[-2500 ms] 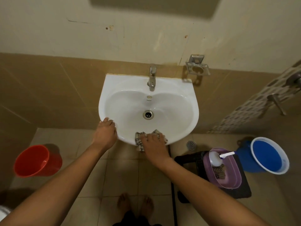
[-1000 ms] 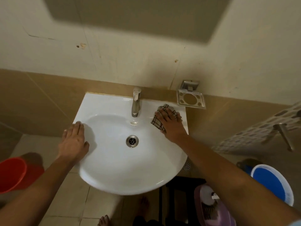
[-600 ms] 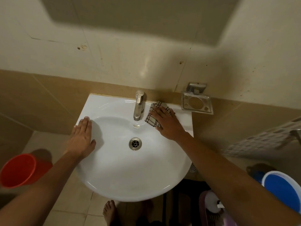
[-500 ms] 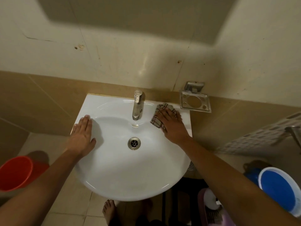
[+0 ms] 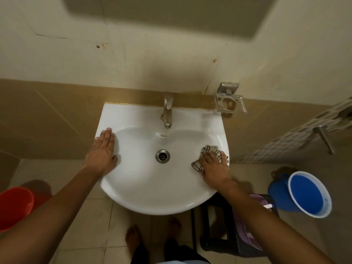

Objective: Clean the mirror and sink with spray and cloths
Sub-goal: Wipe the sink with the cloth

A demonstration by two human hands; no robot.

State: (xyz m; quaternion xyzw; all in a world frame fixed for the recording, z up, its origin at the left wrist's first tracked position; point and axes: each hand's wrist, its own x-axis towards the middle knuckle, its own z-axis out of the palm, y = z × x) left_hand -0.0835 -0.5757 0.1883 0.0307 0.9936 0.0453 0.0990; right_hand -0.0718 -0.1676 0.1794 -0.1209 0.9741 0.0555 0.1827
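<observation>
Cloth on the right rim of the sink

Sink (image 5: 144, 193) cleaning is in hand, and the work is now at the right side of the basin. The right hand (image 5: 214, 168) lies flat on the checked cloth (image 5: 208, 151) and presses it onto the rim, with the fingers spread and mostly straight; it does not grip the cloth. One corner of the cloth shows to the left of the hand, on the inner slope of the basin. The left hand (image 5: 102, 153) rests with straight fingers on the left rim, holds nothing, and seems to steady the body. The two hands are well apart, with the drain (image 5: 162, 156) between them. The faucet (image 5: 168, 111) stands at the back, and a metal holder (image 5: 230, 101) is fixed to the wall just beside the back right corner of the sink. No spray bottle and no mirror can be recognised with certainty.

I think the main risk is at the outer edge. The cloth is only pressed, not held, so a wipe that goes too far to the right could push it over the rim, and it would fall to the floor near the blue bucket (image 5: 308, 195). The wet, smooth rim could also let the pressing hand slip. If the person leans hard on the left hand, the wall-mounted basin takes extra load.
</observation>
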